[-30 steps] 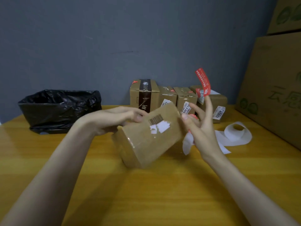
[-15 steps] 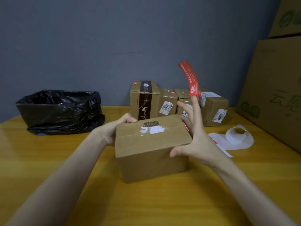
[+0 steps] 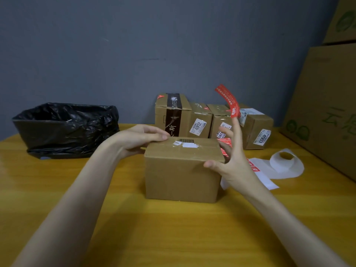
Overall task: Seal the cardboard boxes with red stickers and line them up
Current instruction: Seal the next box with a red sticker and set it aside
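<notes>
- Cardboard box [image 3: 183, 170]: stood flat on the table [image 3: 173, 228], before the sealed row [image 3: 200, 120]; a second earlier it was tilted.
- Left hand [image 3: 140, 139]: gripped the far left top edge.
- Right hand [image 3: 229, 160]: fingers spread, thumb touching the box; red sticker [image 3: 228, 100] stuck to one fingertip, as before.
- Risk: the curling sticker could fold onto itself or land crooked, being anchored at one end only.

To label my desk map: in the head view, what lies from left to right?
black bin bag, left hand, cardboard box, right hand, white paper roll, large carton
</notes>
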Available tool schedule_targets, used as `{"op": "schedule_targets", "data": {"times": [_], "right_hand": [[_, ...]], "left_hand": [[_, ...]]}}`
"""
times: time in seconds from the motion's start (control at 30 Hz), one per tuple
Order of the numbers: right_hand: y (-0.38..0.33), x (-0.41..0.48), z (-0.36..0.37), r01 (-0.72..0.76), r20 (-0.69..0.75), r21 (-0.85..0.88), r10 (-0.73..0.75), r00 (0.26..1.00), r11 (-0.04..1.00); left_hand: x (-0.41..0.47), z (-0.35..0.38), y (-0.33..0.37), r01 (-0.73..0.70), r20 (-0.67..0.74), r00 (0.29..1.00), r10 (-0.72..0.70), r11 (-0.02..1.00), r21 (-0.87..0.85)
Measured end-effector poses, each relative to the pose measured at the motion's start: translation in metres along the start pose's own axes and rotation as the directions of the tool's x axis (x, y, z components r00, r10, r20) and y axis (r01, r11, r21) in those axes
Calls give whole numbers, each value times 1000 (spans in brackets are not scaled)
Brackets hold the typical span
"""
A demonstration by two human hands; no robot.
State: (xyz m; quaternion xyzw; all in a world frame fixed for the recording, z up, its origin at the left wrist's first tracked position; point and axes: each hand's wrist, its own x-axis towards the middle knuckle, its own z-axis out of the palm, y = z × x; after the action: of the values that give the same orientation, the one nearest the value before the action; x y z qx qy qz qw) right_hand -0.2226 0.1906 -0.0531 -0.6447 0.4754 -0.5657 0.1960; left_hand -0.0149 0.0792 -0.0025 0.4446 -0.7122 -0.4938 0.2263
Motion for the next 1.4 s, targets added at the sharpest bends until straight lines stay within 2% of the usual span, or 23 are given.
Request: {"op": "schedule_targets", "data": {"times": [0.13,0.27,0.53,0.63,0.77,0.9,1.13,1.27,1.4], "right_hand": [[3,2,-3,-1,-6,64,1,1000,998],[4,3,-2,-9,-17,40,9,1000,999],[-20,11,-7,83,-299,18,-74,951,996],[-34,20,-5,131,-331,-13,-128,935,991],[-45,34,3,176,-357,-32,-176,918,984],[-50,45,10,146,-372,1,-136,918,989],[-50,63,16,100,-395,53,-71,916,994],[-43,70,17,60,-418,7,-51,907,998],[-31,76,15,-3,-406,-134,-52,912,991]], "left_hand": [[-5,-2,11,-75,-117,989,86,993,89],[-14,0,29,-225,-136,959,247,961,161],[-37,15,58,-444,-144,880,452,892,85],[-39,19,61,-453,-165,873,459,888,78],[-34,18,59,-434,-308,856,416,901,9],[-27,8,55,-419,-425,833,353,906,-68],[-22,1,50,-380,-434,827,357,924,35],[-22,0,51,-373,-444,828,342,928,19],[-22,2,51,-345,-411,850,330,938,38]]}}
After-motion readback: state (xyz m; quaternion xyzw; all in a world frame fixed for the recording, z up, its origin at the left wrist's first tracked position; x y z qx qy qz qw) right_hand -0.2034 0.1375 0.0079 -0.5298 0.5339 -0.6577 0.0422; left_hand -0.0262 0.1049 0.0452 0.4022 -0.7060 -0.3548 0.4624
